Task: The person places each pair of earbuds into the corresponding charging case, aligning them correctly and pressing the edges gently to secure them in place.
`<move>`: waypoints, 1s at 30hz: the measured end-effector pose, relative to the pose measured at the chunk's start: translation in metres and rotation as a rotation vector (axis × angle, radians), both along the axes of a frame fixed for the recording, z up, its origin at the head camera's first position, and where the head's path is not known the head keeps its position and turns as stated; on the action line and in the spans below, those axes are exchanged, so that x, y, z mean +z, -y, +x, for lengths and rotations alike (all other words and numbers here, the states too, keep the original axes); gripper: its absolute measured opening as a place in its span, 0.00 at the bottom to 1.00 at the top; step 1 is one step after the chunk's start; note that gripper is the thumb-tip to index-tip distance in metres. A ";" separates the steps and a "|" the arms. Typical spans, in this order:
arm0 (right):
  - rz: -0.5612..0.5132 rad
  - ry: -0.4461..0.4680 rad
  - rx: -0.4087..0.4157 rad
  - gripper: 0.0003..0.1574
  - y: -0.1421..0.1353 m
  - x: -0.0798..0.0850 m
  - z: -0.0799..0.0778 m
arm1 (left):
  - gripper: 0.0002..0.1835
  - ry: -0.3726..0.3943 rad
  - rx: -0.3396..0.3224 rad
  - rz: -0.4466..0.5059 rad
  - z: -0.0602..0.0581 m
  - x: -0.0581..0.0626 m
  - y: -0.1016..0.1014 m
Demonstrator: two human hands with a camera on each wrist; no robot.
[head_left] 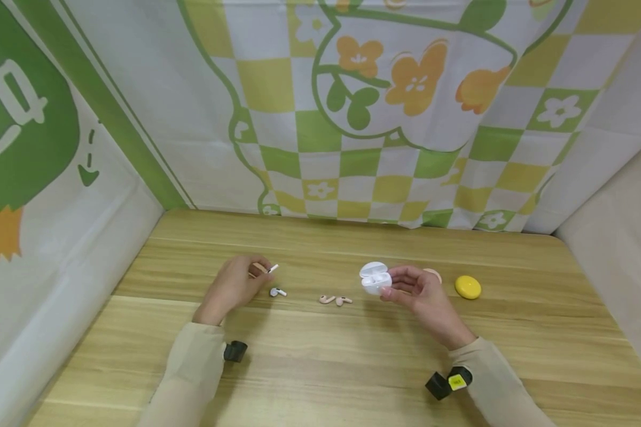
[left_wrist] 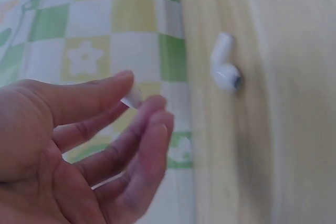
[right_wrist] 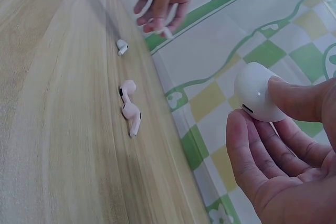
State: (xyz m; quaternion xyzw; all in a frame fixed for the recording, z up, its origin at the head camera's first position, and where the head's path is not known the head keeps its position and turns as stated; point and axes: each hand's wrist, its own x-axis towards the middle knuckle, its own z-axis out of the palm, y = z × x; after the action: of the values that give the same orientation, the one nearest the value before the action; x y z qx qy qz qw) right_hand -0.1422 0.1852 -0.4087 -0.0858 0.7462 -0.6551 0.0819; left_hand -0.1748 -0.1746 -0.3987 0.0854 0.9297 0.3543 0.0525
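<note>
1. White case point(head_left: 377, 289): lid up, above the table point(head_left: 320, 367), gripped round its body by thumb and fingers of the right hand point(head_left: 426, 298). Slot contents too small to tell.
2. Held earbud point(head_left: 273, 268), white: left of the white case, well apart, in a narrow pinch by the left hand point(head_left: 235, 284). Mostly just the stem shows.
3. Loose white earbud point(head_left: 275, 292): on the table left of the white case, near the left hand, untouched.
4. Pink earbuds point(head_left: 324, 299): on the table, nearer the white case, side by side.
5. Right of the white case: pink round thing point(head_left: 433, 274), partly hidden by the right hand; farther out, yellow round thing point(head_left: 468, 287).
6. Step, my read: earbud picked up, not yet in the white case.
7. Next likely calls for: steady white case, stem lined up with a slot.
</note>
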 end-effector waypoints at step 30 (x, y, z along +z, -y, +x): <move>-0.077 -0.025 0.054 0.22 0.016 0.002 0.002 | 0.08 -0.175 -0.254 0.420 0.006 0.040 -0.066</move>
State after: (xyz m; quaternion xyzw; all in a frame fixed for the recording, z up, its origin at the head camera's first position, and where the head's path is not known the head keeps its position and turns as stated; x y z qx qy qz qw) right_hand -0.1401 0.1694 -0.4066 -0.1171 0.7187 -0.6799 0.0869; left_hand -0.1687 -0.1083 -0.3592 0.2408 0.8187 0.5212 -0.0029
